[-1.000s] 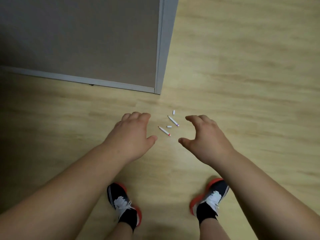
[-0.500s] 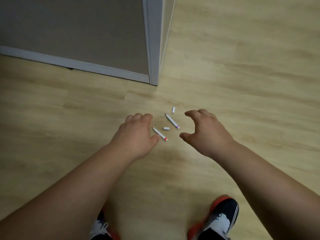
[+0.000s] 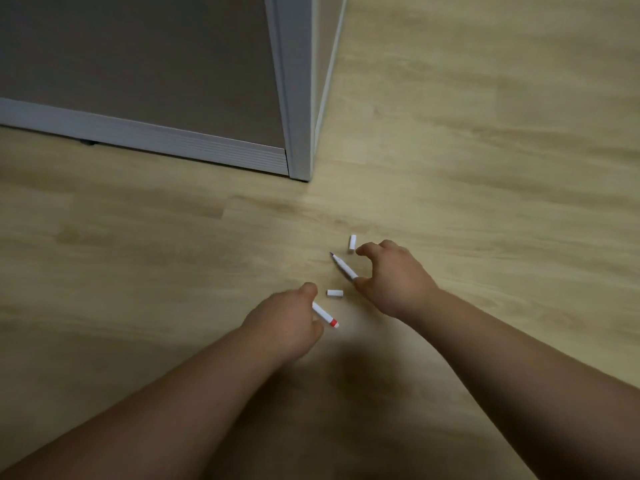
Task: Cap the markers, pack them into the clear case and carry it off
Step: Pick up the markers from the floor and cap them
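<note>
Two white markers and two white caps lie on the wooden floor. My left hand [image 3: 287,320] pinches the red-ended marker [image 3: 326,315] between thumb and fingers; the marker's upper half is hidden under the hand. My right hand [image 3: 393,275] hovers with its fingers spread and curled. Its thumb touches the back end of the uncapped purple-tipped marker [image 3: 343,266], and its forefinger is beside the far cap [image 3: 352,243]. The other cap [image 3: 335,293] lies loose between my hands. No clear case is in view.
A grey partition panel [image 3: 138,64] with a pale metal frame stands on the floor at the upper left. Its corner post [image 3: 299,133] ends just beyond the markers. Wooden floor [image 3: 485,168] stretches to the right and towards me.
I have leaned lower and my feet have left the view. My left hand closed onto the red-ended marker. My right hand reached down to the purple-tipped marker and the far cap.
</note>
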Motion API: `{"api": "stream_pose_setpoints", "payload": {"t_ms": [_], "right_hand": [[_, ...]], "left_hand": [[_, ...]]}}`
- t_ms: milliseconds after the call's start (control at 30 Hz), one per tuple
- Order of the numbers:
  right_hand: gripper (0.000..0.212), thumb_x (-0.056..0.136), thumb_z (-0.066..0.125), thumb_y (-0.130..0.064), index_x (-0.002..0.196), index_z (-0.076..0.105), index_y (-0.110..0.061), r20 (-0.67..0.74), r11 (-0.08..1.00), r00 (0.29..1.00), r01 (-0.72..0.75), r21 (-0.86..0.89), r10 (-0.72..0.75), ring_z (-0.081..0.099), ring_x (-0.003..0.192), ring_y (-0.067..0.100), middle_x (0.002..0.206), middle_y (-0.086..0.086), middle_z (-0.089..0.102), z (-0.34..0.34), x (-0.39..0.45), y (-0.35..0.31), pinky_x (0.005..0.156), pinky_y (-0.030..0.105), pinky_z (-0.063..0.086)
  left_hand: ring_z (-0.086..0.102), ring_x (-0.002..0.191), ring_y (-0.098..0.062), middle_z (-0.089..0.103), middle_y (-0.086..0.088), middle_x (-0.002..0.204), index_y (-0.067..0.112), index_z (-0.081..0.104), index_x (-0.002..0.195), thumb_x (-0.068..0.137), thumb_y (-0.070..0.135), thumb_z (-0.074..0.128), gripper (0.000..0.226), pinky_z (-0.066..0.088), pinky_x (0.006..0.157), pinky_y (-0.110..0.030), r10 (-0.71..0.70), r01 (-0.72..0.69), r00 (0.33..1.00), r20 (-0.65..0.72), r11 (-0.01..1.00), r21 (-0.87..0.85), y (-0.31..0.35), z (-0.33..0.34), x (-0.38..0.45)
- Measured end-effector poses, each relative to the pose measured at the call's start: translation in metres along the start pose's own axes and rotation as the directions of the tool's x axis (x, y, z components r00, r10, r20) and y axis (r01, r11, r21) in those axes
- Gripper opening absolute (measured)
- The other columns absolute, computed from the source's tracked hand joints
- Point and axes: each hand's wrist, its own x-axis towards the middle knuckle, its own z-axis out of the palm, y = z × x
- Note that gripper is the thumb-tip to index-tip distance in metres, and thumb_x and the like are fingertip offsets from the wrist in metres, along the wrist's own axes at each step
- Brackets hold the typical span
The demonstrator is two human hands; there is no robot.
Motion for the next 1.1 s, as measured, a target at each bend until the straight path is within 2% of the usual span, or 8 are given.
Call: {"api": "stream_pose_setpoints", "payload": {"t_ms": [167, 300, 533, 633, 767, 900, 1033, 1100], "right_hand": [[0.052, 0.085, 0.058, -0.041, 0.135, 0.052, -0.030, 0.025, 1.000, 1.000, -0.001, 0.005, 0.001, 0.050, 0.119, 0.030, 0.127, 0.006, 0.052, 0.020, 0.035, 0.006, 0.094, 0.039, 0.048], [0.053, 0.089, 0.051, -0.042, 0.140, 0.046, -0.029, 0.097, 0.998, 0.995, 0.013, -0.056, -0.008, 0.047, 0.122, 0.033, 0.134, 0.010, 0.045, 0.022, 0.051, 0.010, 0.099, 0.041, 0.045], [0.043, 0.096, 0.040, -0.043, 0.125, 0.060, -0.019, 0.111, 0.983, 0.993, 0.067, -0.174, -0.048, 0.052, 0.108, 0.036, 0.120, 0.014, 0.048, 0.028, 0.066, 0.004, 0.093, 0.042, 0.049], [0.045, 0.097, 0.038, -0.043, 0.125, 0.061, -0.016, 0.100, 0.982, 0.994, 0.065, -0.175, -0.048, 0.054, 0.106, 0.036, 0.120, 0.015, 0.048, 0.030, 0.064, 0.004, 0.092, 0.039, 0.049], [0.045, 0.095, 0.038, -0.039, 0.122, 0.064, -0.015, 0.078, 0.984, 0.996, 0.050, -0.168, -0.037, 0.055, 0.104, 0.033, 0.118, 0.013, 0.050, 0.028, 0.058, 0.008, 0.089, 0.036, 0.050], [0.031, 0.095, 0.049, -0.035, 0.113, 0.068, -0.018, 0.033, 0.999, 0.999, -0.001, -0.047, 0.003, 0.060, 0.100, 0.025, 0.114, 0.006, 0.057, 0.030, 0.055, 0.012, 0.086, 0.034, 0.051], [0.016, 0.091, 0.054, -0.022, 0.093, 0.069, -0.025, -0.048, 0.978, 0.996, -0.062, 0.200, 0.073, 0.067, 0.071, 0.016, 0.087, -0.007, 0.065, 0.030, 0.054, 0.012, 0.060, 0.024, 0.052], [0.015, 0.090, 0.054, -0.021, 0.087, 0.068, -0.027, -0.058, 0.969, 0.996, -0.055, 0.242, 0.071, 0.064, 0.072, 0.015, 0.086, -0.008, 0.064, 0.031, 0.051, 0.011, 0.066, 0.027, 0.054]], "left_hand": [[0.060, 0.107, -0.022, 0.061, -0.005, 0.123, 0.027, 0.041, 0.138, 0.088, 0.037, 0.054, 0.053, 0.052, 0.089, -0.035, -0.065, 0.075, 0.995, 0.073, 0.988, -0.136, -0.003, 0.030, 0.024], [0.059, 0.108, -0.023, 0.060, -0.007, 0.124, 0.023, 0.049, 0.128, 0.084, 0.037, 0.054, 0.046, 0.050, 0.087, -0.031, -0.107, 0.120, 0.992, 0.067, 0.965, -0.231, -0.006, 0.043, 0.036], [0.062, 0.096, -0.021, 0.053, -0.002, 0.120, 0.021, 0.062, 0.107, 0.082, 0.033, 0.059, 0.028, 0.054, 0.085, -0.034, -0.177, 0.161, 0.982, -0.069, 0.967, -0.198, -0.017, 0.044, 0.038], [0.065, 0.089, -0.024, 0.055, -0.005, 0.115, 0.024, 0.059, 0.100, 0.078, 0.026, 0.049, 0.025, 0.056, 0.080, -0.035, -0.191, 0.172, 0.978, -0.083, 0.967, -0.189, -0.020, 0.045, 0.039], [0.062, 0.098, -0.025, 0.053, -0.007, 0.120, 0.021, 0.059, 0.101, 0.076, 0.026, 0.046, 0.029, 0.054, 0.089, -0.037, -0.140, 0.126, 0.987, -0.078, 0.980, -0.153, -0.016, 0.054, 0.038], [0.061, 0.103, -0.026, 0.048, -0.007, 0.128, 0.018, 0.058, 0.108, 0.082, 0.015, 0.051, 0.027, 0.054, 0.088, -0.038, -0.134, 0.124, 0.986, -0.101, 0.987, -0.102, -0.021, 0.062, 0.042], [0.061, 0.105, -0.027, 0.046, -0.006, 0.132, 0.022, 0.053, 0.118, 0.084, 0.010, 0.056, 0.036, 0.053, 0.083, -0.035, -0.133, 0.121, 0.981, -0.140, 0.989, -0.089, -0.029, 0.063, 0.048], [0.062, 0.101, -0.027, 0.047, -0.006, 0.127, 0.022, 0.051, 0.118, 0.085, 0.006, 0.052, 0.036, 0.050, 0.077, -0.035, -0.134, 0.119, 0.976, -0.169, 0.988, -0.095, -0.031, 0.062, 0.048]]}}
